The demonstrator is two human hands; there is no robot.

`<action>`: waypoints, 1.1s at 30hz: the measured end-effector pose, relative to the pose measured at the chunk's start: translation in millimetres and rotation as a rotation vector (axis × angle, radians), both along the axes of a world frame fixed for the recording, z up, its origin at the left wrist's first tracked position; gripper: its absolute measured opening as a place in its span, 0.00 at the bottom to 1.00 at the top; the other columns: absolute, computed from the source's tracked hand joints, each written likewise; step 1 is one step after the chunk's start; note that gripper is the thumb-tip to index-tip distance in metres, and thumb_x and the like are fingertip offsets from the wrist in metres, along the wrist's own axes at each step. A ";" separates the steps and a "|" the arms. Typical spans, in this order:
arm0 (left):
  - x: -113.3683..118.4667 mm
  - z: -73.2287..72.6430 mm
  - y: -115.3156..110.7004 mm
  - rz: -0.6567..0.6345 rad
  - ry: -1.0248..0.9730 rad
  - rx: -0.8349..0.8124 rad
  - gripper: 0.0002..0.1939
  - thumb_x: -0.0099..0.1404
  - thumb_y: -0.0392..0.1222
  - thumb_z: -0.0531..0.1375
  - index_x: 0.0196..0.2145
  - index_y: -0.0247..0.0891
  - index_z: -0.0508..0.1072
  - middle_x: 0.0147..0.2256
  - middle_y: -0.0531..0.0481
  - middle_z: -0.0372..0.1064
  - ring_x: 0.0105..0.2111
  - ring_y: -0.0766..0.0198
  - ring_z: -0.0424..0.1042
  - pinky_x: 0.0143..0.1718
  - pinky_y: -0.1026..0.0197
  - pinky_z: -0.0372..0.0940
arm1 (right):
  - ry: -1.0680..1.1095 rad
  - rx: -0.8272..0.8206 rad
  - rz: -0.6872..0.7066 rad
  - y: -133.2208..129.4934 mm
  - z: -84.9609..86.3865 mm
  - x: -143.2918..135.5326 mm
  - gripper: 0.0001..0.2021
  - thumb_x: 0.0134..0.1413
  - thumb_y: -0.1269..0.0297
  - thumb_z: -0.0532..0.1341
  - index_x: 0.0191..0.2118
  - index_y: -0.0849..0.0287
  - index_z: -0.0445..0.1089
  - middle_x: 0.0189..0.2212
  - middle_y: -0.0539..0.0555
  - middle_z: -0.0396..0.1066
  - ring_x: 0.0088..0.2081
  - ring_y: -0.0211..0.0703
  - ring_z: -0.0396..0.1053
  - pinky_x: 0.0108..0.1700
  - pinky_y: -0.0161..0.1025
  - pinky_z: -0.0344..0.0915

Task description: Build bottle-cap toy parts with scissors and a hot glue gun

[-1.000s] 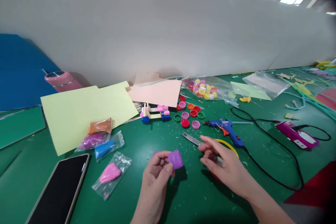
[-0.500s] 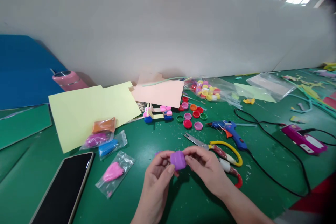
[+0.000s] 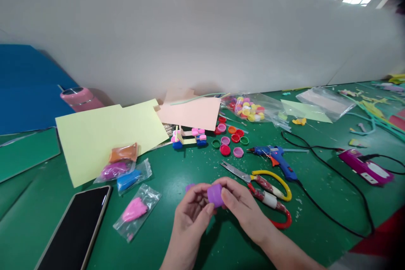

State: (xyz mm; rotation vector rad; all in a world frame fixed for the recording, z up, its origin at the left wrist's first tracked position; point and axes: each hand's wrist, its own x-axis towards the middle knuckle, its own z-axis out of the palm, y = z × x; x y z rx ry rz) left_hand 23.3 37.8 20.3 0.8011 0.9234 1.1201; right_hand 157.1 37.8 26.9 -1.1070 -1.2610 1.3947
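Note:
Both hands meet over the green table (image 3: pixel 196 168) near its front edge. My left hand (image 3: pixel 190 219) and my right hand (image 3: pixel 242 211) pinch a small purple bottle cap (image 3: pixel 215 194) between their fingertips. A second bit of purple (image 3: pixel 190 187) peeks out behind my left fingers. Just right of my hands lie scissors (image 3: pixel 268 187) with red and yellow handles. Beyond them sits a blue glue gun (image 3: pixel 276 156) with a black cord.
A black phone (image 3: pixel 74 228) lies at the front left beside bags of coloured clay (image 3: pixel 126 173). Yellow paper (image 3: pixel 107 135), pink paper (image 3: pixel 190 112), loose caps (image 3: pixel 229 139), a bag of caps (image 3: pixel 249 107) and a small stick-and-cap model (image 3: pixel 188 137) lie farther back. A purple tool (image 3: pixel 365 166) sits right.
My right hand left the scissors, moved left and took hold of the purple cap together with my left hand. The view shifted slightly.

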 end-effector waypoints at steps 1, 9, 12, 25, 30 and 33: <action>0.2 0.0 -0.1 -0.004 -0.007 0.001 0.12 0.51 0.40 0.63 0.35 0.36 0.72 0.31 0.47 0.69 0.30 0.65 0.65 0.30 0.65 0.62 | 0.019 0.002 -0.020 -0.2 -1.3 -3.9 0.13 0.58 0.56 0.52 0.36 0.59 0.66 0.26 0.48 0.63 0.27 0.35 0.63 0.29 0.31 0.61; -0.2 3.1 1.2 -0.024 -0.082 -0.012 0.13 0.49 0.41 0.64 0.34 0.37 0.72 0.28 0.51 0.67 0.26 0.68 0.64 0.27 0.68 0.60 | -0.122 0.056 -0.228 0.4 -18.3 -2.9 0.11 0.57 0.60 0.54 0.43 0.58 0.64 0.33 0.51 0.63 0.30 0.36 0.61 0.32 0.33 0.59; -0.3 3.5 1.1 -0.008 -0.094 -0.017 0.13 0.50 0.42 0.64 0.34 0.37 0.72 0.27 0.51 0.66 0.25 0.69 0.64 0.26 0.68 0.59 | -0.279 0.086 -0.291 1.0 -21.8 7.1 0.16 0.58 0.61 0.52 0.51 0.56 0.58 0.29 0.49 0.63 0.27 0.37 0.61 0.31 0.34 0.60; -3.1 -12.0 3.6 -0.037 0.323 0.304 0.12 0.54 0.36 0.60 0.39 0.40 0.69 0.33 0.49 0.68 0.33 0.63 0.67 0.36 0.62 0.63 | -0.282 0.106 0.102 -2.8 5.4 27.0 0.16 0.55 0.59 0.56 0.50 0.53 0.63 0.40 0.53 0.67 0.43 0.44 0.65 0.45 0.39 0.62; -2.9 -10.3 3.3 -0.045 0.339 0.247 0.17 0.55 0.37 0.60 0.45 0.39 0.68 0.36 0.47 0.70 0.37 0.60 0.68 0.40 0.60 0.63 | -0.390 0.239 0.053 -0.5 0.7 28.4 0.18 0.51 0.61 0.60 0.49 0.52 0.64 0.44 0.53 0.67 0.46 0.46 0.64 0.47 0.40 0.61; -3.1 -5.8 4.1 -0.063 0.317 0.153 0.15 0.56 0.40 0.59 0.42 0.37 0.70 0.36 0.45 0.71 0.37 0.59 0.69 0.39 0.60 0.63 | -0.466 0.335 0.036 0.5 -4.4 28.8 0.18 0.50 0.62 0.61 0.49 0.51 0.64 0.46 0.53 0.66 0.48 0.46 0.62 0.49 0.41 0.59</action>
